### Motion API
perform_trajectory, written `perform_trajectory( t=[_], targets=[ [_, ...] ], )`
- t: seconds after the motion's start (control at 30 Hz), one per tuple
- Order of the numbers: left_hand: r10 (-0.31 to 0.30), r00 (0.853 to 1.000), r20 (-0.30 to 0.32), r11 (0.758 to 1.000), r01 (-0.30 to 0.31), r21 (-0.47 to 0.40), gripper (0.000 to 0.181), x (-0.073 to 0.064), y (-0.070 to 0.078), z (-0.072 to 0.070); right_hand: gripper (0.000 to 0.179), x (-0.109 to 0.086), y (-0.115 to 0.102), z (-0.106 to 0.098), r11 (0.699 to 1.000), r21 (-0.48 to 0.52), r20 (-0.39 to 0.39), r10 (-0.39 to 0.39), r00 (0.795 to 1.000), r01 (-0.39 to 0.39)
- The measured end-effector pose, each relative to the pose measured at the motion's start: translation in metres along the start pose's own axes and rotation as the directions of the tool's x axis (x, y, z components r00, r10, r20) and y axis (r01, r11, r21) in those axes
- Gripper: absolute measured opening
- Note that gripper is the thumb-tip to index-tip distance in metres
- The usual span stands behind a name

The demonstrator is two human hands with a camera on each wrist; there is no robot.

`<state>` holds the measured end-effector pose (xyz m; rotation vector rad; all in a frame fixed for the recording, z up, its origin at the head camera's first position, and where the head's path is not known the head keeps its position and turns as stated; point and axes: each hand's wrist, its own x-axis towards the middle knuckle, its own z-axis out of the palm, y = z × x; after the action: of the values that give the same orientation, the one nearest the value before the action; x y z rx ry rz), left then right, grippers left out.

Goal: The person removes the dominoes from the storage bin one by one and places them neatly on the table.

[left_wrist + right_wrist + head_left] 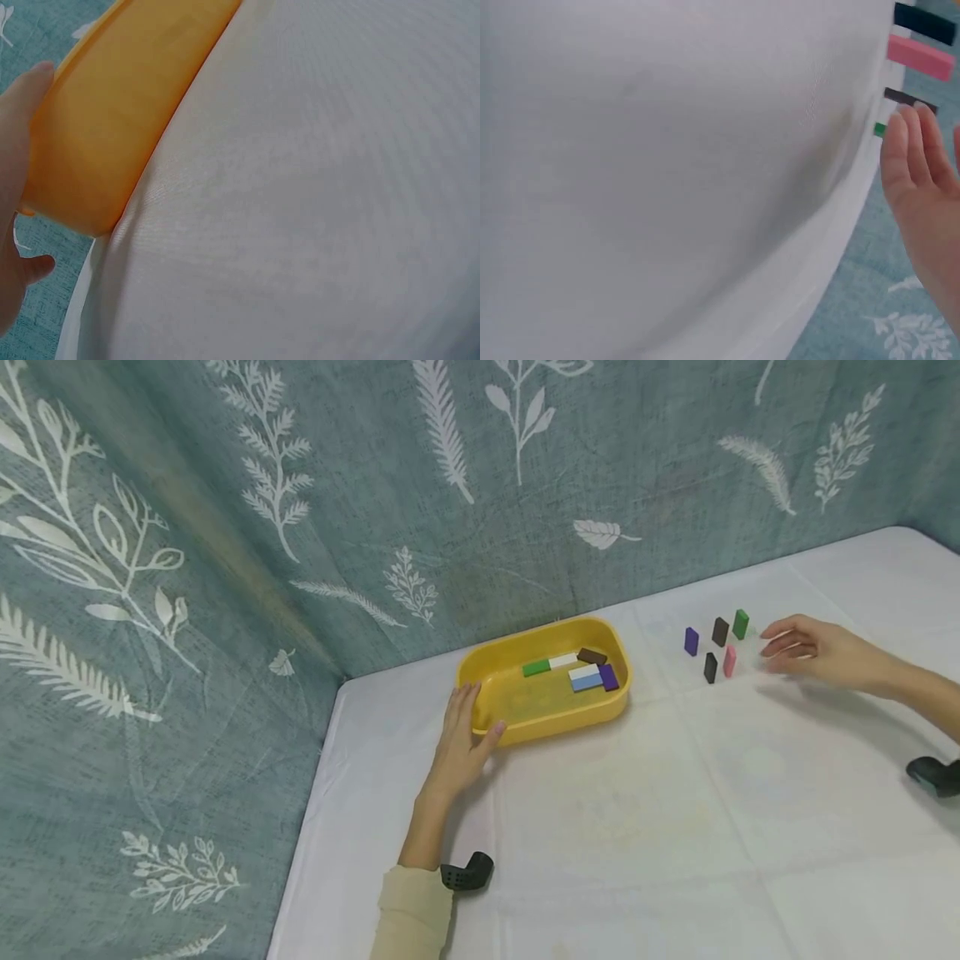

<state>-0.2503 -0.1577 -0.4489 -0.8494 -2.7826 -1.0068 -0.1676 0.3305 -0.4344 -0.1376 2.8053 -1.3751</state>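
A yellow plastic tray [551,727] stands on the table, with several small flat blocks lying in its right half: a green block [536,668], a brown block [592,657], a blue block [587,682], a purple block [609,677] and white ones. My left hand [457,747] rests against the tray's left end, fingers along the rim and thumb at the near corner. To the right, several blocks stand upright: purple [692,642], brown [721,632], green [741,624], black [710,668] and pink [730,661]. My right hand [813,647] hovers just right of them, loosely bent, holding nothing.
A white cloth [600,827] covers the table. Behind it and along its left side hangs a blue-green curtain [337,510] with white leaf patterns. Dark wrist devices, such as the one [468,872] by my left sleeve, sit on both wrists.
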Motion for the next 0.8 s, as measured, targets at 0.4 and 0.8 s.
perform_trajectory(
  t=[0.4,0.8],
  targets=[
    [0.016,1.000,-0.007,1.000,-0.016,0.000,0.077,0.002,-0.005,0.000,0.034,-0.018,-0.053,0.022,0.035,0.979,0.206,-0.177,0.962,-0.203],
    [0.017,1.000,0.002,1.000,-0.017,-0.007,0.081,0.003,-0.006,-0.002,0.079,0.037,-0.136,0.080,-0.066,0.969,0.234,-0.045,0.971,-0.237]
  ],
)
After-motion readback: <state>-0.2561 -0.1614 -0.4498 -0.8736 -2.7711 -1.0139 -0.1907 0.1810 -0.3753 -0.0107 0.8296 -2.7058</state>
